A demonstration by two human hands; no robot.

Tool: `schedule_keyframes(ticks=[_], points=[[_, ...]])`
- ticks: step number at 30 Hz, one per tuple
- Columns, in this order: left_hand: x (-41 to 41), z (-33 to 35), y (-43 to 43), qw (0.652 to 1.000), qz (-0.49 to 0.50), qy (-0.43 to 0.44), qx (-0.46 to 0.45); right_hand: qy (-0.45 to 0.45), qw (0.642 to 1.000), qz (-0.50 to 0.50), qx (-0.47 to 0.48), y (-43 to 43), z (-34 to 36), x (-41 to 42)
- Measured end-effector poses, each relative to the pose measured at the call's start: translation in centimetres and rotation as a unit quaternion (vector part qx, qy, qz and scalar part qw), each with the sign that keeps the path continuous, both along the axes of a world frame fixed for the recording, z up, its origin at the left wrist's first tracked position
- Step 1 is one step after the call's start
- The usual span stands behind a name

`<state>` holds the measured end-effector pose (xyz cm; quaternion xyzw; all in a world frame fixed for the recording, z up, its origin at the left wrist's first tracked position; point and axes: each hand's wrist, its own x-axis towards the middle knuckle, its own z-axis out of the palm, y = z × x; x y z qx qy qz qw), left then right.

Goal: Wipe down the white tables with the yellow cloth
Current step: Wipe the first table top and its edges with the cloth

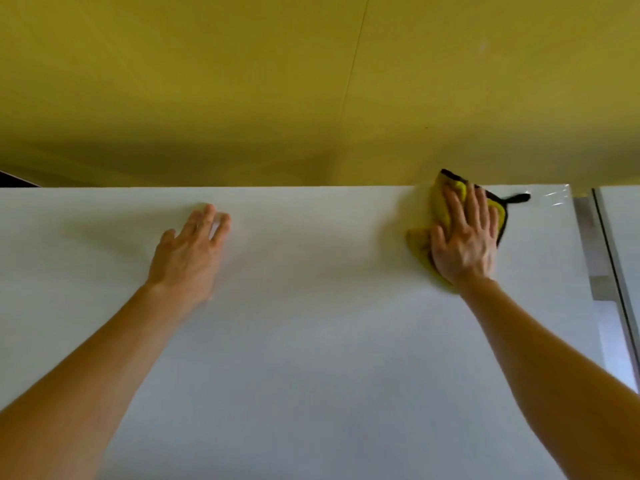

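A white table (311,341) fills the lower half of the view. A crumpled yellow cloth (441,206) with black trim lies near the table's far right corner, against the back edge. My right hand (464,237) presses flat on top of the cloth, fingers spread and pointing to the wall. My left hand (190,251) rests flat on the bare tabletop at centre left, fingers apart, holding nothing.
A yellow wall (311,81) rises right behind the table's far edge. A narrow gap with a metal frame (599,265) separates this table from a second white table (623,230) at the right edge.
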<state>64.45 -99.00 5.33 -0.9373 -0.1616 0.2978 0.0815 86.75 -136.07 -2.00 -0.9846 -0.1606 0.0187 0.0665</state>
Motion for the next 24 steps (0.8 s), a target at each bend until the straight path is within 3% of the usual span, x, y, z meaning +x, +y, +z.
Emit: schedule_keyframes(ticks=[2,3,5,8,11,13,16,18,19,21,24], points=[[0.5,0.1,-2.4,1.000,0.025,-0.005,-0.013,0.020,0.996,-0.092,0.008,-0.3,-0.1,0.3],[0.8,0.1,-3.9,0.999,0.041,-0.010,-0.021,0.027,0.995,-0.092,0.013,1.7,-0.1,-0.8],[1.9,0.1,-7.1,0.998,0.047,-0.015,-0.026,0.024,0.999,0.023,0.023,7.2,0.0,-4.5],[4.5,0.6,-11.2,0.999,0.025,-0.011,-0.034,0.037,0.963,0.265,0.041,12.5,-0.2,-8.7],[7.8,1.5,-14.1,0.999,0.006,-0.002,-0.046,0.019,0.942,0.331,0.048,8.5,-0.7,-5.0],[9.9,1.7,-16.1,0.998,-0.007,-0.006,-0.068,0.005,0.966,0.255,0.043,2.1,-1.0,-0.9],[12.8,1.6,-19.3,0.994,-0.035,-0.011,-0.101,-0.001,0.999,0.031,0.019,-6.8,-0.3,5.0],[14.1,1.4,-20.9,0.993,-0.049,-0.015,-0.108,0.012,0.995,-0.094,0.022,-7.0,-0.1,5.6],[14.6,1.4,-21.6,0.992,-0.053,-0.016,-0.110,0.014,0.994,-0.108,0.023,-5.4,0.1,4.6],[15.6,1.2,-22.5,0.993,-0.060,-0.015,-0.104,0.018,0.999,0.009,0.031,-1.6,0.0,1.5],[16.6,0.6,-23.7,0.993,-0.049,-0.011,-0.107,0.028,0.968,0.247,0.031,-0.2,-0.4,-0.5]])
